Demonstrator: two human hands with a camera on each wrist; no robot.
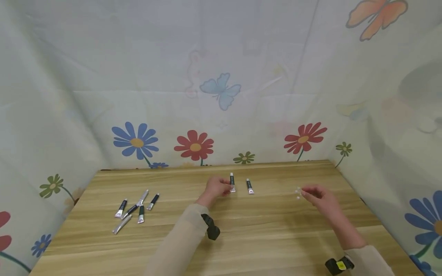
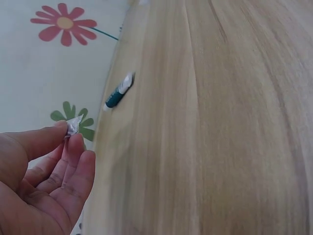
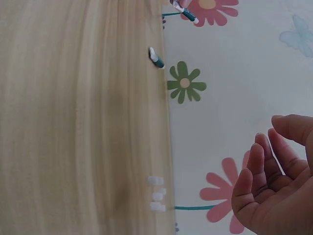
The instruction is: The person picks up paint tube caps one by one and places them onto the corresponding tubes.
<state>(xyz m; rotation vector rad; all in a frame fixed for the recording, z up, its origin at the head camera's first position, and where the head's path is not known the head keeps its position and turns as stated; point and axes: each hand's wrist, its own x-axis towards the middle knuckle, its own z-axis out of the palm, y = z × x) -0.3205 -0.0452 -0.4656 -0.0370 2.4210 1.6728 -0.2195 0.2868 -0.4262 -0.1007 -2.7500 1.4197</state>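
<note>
Tube (image 1: 232, 178) pinched w/ L hand (image 1: 216, 186), contents hidden.

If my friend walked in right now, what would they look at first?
Probably the big orange butterfly printed high on the right of the pale, flowery backdrop. Next, maybe the left hand, pinching a small dark-and-silver tube toward the back of the brown wood-grained table, or the scattered dark and silver tubes on the table's left side.
</note>
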